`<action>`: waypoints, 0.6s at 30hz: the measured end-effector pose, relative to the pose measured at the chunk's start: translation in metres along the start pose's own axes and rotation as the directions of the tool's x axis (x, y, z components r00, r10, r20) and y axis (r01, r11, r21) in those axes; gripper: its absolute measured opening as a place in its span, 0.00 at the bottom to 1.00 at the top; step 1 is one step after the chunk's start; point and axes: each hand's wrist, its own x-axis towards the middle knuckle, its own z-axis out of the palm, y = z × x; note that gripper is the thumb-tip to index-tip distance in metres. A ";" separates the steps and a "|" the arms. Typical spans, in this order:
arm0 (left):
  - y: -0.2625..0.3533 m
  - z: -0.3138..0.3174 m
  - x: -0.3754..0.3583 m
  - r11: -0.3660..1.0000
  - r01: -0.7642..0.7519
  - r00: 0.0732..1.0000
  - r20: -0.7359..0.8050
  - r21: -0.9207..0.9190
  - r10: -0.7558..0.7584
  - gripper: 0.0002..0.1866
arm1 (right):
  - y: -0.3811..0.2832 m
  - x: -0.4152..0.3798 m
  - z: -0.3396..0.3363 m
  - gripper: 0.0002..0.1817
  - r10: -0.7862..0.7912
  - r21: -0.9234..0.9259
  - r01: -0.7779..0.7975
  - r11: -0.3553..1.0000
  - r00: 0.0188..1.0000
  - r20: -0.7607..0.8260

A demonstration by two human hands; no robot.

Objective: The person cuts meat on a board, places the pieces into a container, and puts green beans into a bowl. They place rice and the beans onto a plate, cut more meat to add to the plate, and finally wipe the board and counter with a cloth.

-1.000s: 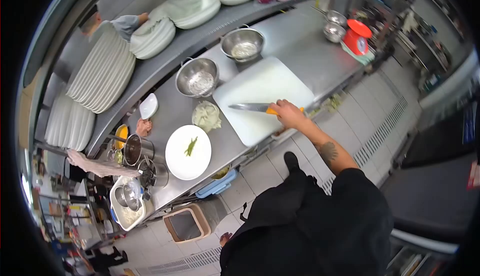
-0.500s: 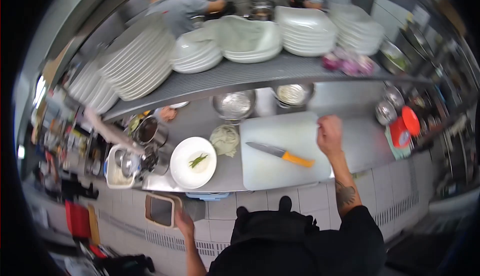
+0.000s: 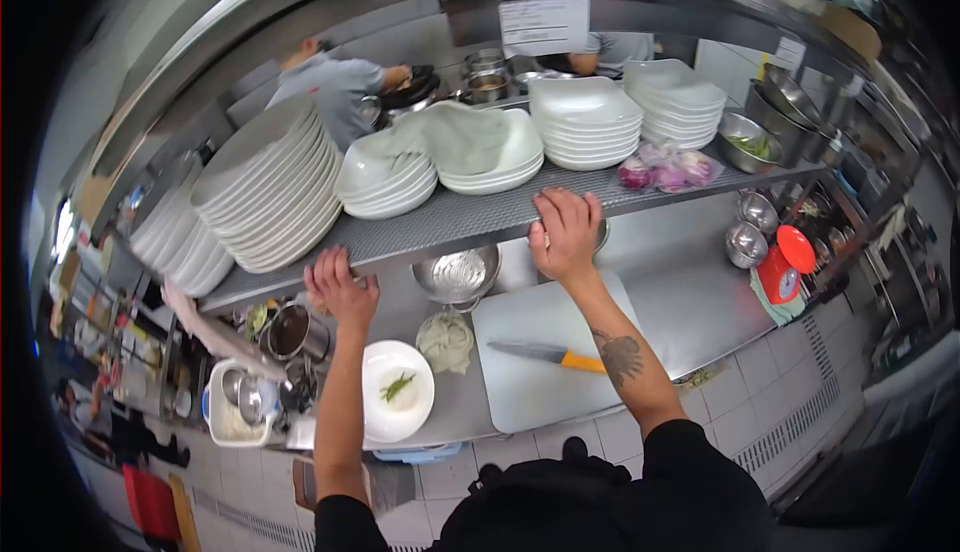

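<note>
My left hand (image 3: 341,288) rests on the front edge of a metal shelf (image 3: 430,220), fingers apart over the rim, below the stacks of white plates. Further right, my right hand (image 3: 566,235) lies on the same edge with its fingers stretched over the top. Neither hand holds anything loose. Under my arms, a knife with a yellow handle (image 3: 580,361) lies on a white cutting board (image 3: 530,402), its handle end partly behind my right forearm. A white bowl (image 3: 412,417) with green strips inside stands left of the board, partly behind my left forearm. Between them sits a crumpled cloth (image 3: 444,342).
Tall plate stacks (image 3: 275,192) and square bowls (image 3: 585,117) stand on the shelf, with bagged onions (image 3: 668,169) and a steel bowl of greens (image 3: 750,142). A red scale (image 3: 784,270) sits at right. A person in grey (image 3: 335,92) works behind the shelf.
Both my hands have come up onto the shelf edge: the left from beside the bin below the counter, the right from above the cutting board. The view has shifted. The knife stays on the board.
</note>
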 end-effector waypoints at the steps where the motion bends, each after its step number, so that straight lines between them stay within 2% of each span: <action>1: 0.000 0.011 -0.004 0.998 0.040 0.995 -0.090 0.041 -0.036 0.32 | -0.002 -0.001 0.000 0.21 0.007 -0.025 -0.007 1.000 1.000 -0.010; 2: 0.002 0.016 -0.007 0.993 0.089 0.981 -0.177 0.078 -0.074 0.33 | -0.003 -0.001 -0.001 0.21 0.014 -0.022 -0.014 1.000 1.000 -0.011; 6: 0.005 0.018 -0.006 0.993 0.085 0.970 -0.236 0.078 -0.064 0.27 | -0.006 -0.002 0.008 0.21 0.047 -0.009 -0.047 0.999 0.997 -0.069; 10: 0.007 0.020 -0.003 0.992 0.112 0.958 -0.272 0.060 -0.092 0.24 | -0.006 -0.004 0.013 0.20 0.043 -0.016 -0.046 0.999 0.990 -0.135; 15: 0.004 0.028 -0.005 0.992 0.104 0.957 -0.280 0.077 -0.079 0.26 | -0.007 0.001 0.013 0.19 0.024 -0.024 -0.029 0.999 0.987 -0.161; 17: 0.004 0.028 -0.009 0.989 0.110 0.954 -0.290 0.099 -0.077 0.25 | -0.021 0.010 0.002 0.17 0.143 0.107 -0.128 0.986 0.979 -0.142; 18: 0.004 0.027 -0.009 0.988 0.111 0.952 -0.296 0.111 -0.074 0.23 | -0.028 0.017 -0.013 0.14 0.109 0.085 -0.101 0.991 0.990 -0.093</action>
